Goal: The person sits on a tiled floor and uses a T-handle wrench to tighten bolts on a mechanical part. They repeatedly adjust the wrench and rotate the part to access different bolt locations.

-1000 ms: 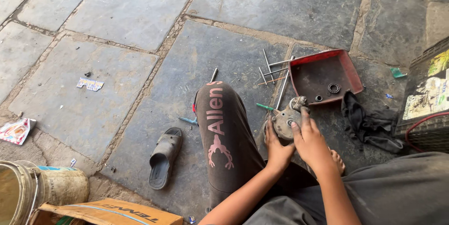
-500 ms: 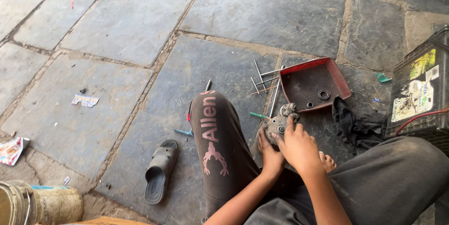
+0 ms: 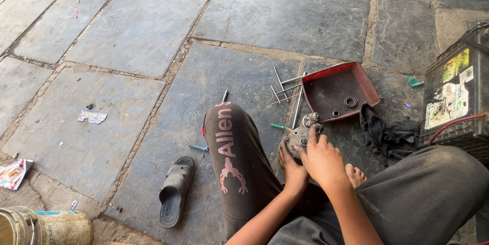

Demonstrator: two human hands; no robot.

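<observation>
Clamped with both hands on a small grey metal part [image 3: 301, 135], low and right of centre in the frame: left hand [image 3: 292, 165] cupped under its near edge, right hand [image 3: 322, 159] laid over the top with fingers [image 3: 309, 139] pressed to it. Held just above the stone floor [image 3: 137, 36], between the raised knees.

Paved in large dark slabs with sandy joints, filling most of the frame. At the right edge, a black battery box [image 3: 456, 100] with worn stickers and a red cable [image 3: 453, 121] looped along its lower side. Upper right of centre, just beyond the held part, a red-rimmed metal tray [image 3: 364, 79] with a ring-shaped bearing [image 3: 350, 102] inside. Draped beside the tray, toward the battery box, a black rag [image 3: 389, 135]. Lower left of centre, a dark sandal [image 3: 174, 190] lying alone. Bottom left corner, a battered tin can [image 3: 46, 227]. Left of the tray, touching its edge, several thin metal rods [image 3: 285, 89] scattered crosswise. Near the left knee, a green-handled tool [image 3: 279, 127], partly hidden.
</observation>
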